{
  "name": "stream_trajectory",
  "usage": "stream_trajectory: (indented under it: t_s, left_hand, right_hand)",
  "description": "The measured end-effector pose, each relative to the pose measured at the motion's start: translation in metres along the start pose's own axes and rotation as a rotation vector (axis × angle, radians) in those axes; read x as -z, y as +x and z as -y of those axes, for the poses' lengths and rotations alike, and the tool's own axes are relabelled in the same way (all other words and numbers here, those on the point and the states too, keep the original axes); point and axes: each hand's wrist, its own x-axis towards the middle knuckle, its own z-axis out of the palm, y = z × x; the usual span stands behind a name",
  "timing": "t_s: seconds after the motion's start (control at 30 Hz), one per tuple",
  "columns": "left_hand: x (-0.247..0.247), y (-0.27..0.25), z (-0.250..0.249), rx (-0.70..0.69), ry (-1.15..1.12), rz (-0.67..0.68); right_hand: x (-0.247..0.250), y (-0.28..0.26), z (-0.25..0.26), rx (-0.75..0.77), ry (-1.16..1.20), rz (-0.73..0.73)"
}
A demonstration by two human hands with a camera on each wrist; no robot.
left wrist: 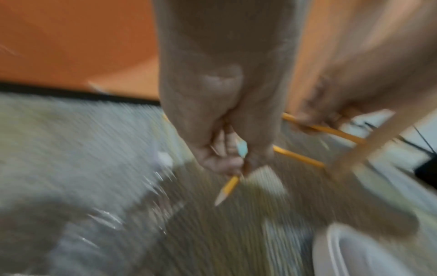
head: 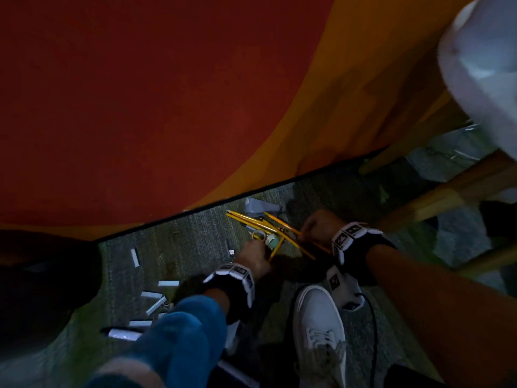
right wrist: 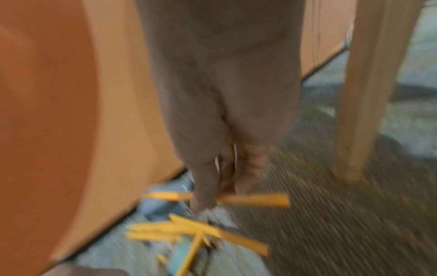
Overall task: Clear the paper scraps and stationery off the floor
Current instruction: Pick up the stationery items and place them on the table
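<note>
Several yellow pencils (head: 263,224) lie crossed on the grey-green carpet by the wall's black skirting. My left hand (head: 256,256) grips one pencil (left wrist: 228,188), point down, together with a small pale-blue item (left wrist: 242,149); a tape roll (head: 258,235) lies just beyond it. My right hand (head: 317,224) pinches another pencil (right wrist: 253,199), held crosswise above the pile (right wrist: 189,231). A grey stapler-like object (head: 256,207) sits behind the pencils. White paper strips (head: 151,299) are scattered on the floor to the left of my knee.
The orange and red wall (head: 140,93) stands close ahead. Wooden chair legs (head: 436,200) rise at the right, under a white bag (head: 486,60). My white shoe (head: 321,331) and blue-jeaned knee (head: 179,340) take up the near floor. A white bin rim (left wrist: 354,252) shows at lower right.
</note>
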Motion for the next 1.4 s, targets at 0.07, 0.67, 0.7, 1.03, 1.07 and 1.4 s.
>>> stream_trajectory:
  t_s: [0.07, 0.67, 0.7, 1.03, 1.07, 1.4]
  left_hand:
    - [0.026, -0.02, 0.003, 0.003, 0.02, 0.02]
    - [0.25, -0.239, -0.143, -0.481, -0.506, -0.494]
    - [0.251, -0.246, -0.152, -0.517, -0.55, -0.508]
    - [0.263, -0.259, -0.253, -0.73, -0.707, -0.573]
    - [0.266, -0.255, -0.264, -0.738, -0.695, -0.581]
    - [0.262, -0.199, -0.361, -0.733, -0.544, -0.625]
  right_hand:
    - [0.019, -0.019, 0.016, 0.033, -0.028, 0.019]
    - [0.189, -0.254, 0.178, 0.362, 0.393, -0.366]
    - [0.193, -0.262, 0.18, 0.377, 0.417, -0.415]
    - [0.286, -0.316, 0.156, 0.391, 0.463, -1.0]
    - [0.296, -0.32, 0.15, 0.392, 0.485, -1.066]
    - [0.329, -0.313, 0.089, 0.214, 0.644, -1.069]
